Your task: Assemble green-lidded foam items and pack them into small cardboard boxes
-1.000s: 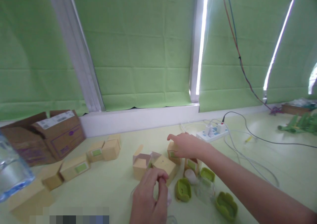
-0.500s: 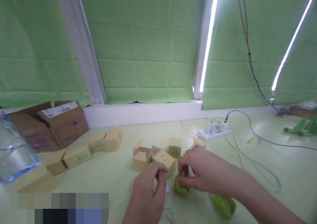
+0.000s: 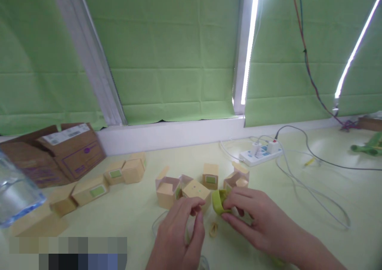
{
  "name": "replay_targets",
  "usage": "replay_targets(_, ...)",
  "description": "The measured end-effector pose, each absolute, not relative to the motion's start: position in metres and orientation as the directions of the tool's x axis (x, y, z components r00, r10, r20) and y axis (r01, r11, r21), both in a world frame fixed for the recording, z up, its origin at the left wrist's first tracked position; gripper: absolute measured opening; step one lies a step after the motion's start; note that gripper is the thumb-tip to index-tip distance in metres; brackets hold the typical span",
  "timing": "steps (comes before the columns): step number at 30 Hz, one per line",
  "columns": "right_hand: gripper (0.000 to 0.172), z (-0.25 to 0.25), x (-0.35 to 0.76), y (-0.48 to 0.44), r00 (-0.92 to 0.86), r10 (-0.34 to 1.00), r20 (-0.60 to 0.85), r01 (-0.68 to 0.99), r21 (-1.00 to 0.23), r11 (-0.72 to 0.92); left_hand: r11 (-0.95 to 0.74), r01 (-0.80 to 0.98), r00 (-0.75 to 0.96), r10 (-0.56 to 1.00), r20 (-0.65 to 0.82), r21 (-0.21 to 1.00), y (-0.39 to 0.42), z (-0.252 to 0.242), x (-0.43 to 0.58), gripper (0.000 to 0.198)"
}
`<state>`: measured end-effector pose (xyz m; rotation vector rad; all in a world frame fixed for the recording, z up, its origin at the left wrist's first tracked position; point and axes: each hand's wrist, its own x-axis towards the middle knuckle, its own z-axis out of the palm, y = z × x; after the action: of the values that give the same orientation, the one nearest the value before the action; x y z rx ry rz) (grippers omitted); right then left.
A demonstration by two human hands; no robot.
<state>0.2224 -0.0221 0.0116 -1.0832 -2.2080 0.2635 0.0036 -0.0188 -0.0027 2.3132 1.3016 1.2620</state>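
The counter [image 3: 313, 222] carries a scatter of things, and the largest of them, a brown shipping carton [image 3: 56, 152], sits at the far left, well apart from the work. Nearer the middle stand several small tan boxes; the open tan box [image 3: 166, 189] and a closed tan box [image 3: 197, 191] lie just beyond the hands.

The right hand [image 3: 256, 218] is closed in a pinch on a green plastic piece [image 3: 219, 202], holding it tilted above the counter, just in front of the closed tan box. The left hand [image 3: 179, 234] is curled, thumb and fingertips pressed together on something clear; it is probably a small transparent part, though the view is too soft to be sure. A small yellowish loop [image 3: 213, 229] lies on the counter between the two hands.

To do this well, the green plastic piece wants a grip at its rim only, so its hollow stays free. The two hands should meet close above the counter, the left held steady as the right turns its piece to line up.
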Motion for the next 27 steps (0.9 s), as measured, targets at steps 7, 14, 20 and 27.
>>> replay_targets(7,0.009,0.008,0.214,-0.022,-0.436,0.705,0.560,0.471,-0.525,0.709,-0.722,0.580,0.443,0.668,0.598,0.377,-0.018,-0.008,0.004,0.059)
replay_targets(14,0.017,0.003,0.213,-0.017,-0.365,0.736,0.570,0.569,-0.490,0.661,-0.601,0.637,0.278,0.763,0.584,0.483,-0.014,-0.003,0.001,0.042)
replay_targets(20,0.017,-0.001,0.203,-0.016,-0.483,0.767,0.422,0.737,-0.278,0.617,-0.510,0.617,0.159,0.827,0.539,0.599,-0.012,-0.008,0.002,0.043)
replay_targets(27,0.005,-0.014,0.190,-0.012,-0.569,0.732,0.375,0.762,-0.094,0.641,-0.460,0.502,0.153,0.881,0.448,0.732,-0.013,-0.010,0.001,0.043)
